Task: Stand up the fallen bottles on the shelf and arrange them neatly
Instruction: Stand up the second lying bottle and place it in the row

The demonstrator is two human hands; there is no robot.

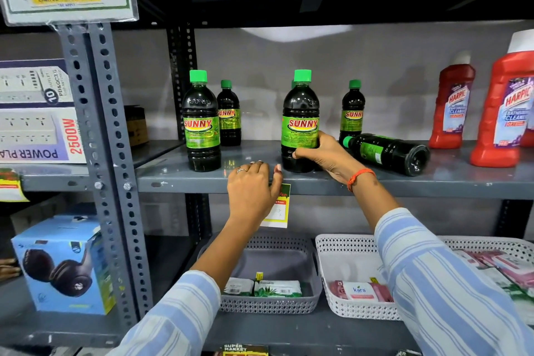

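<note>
— What is showing on the shelf (289,182)?
— Five green-capped dark bottles: four standing (201,121) (229,114) (300,124) (352,113), one lying (387,153). Two red bottles (450,104) (502,113).
— And sitting below?
— Two baskets: one grey (271,305), one white (346,243). Two hands (251,191) (320,153) are showing.

Bottles on the grey metal shelf (202,182)

Your right hand (323,153) wraps the front-centre green-capped dark plastic bottle (300,113); fallen dark bottle (387,152) lies just right of it, two red plastic cleaner bottles (450,104) further right, upright dark bottle pair (202,124) left.
</note>
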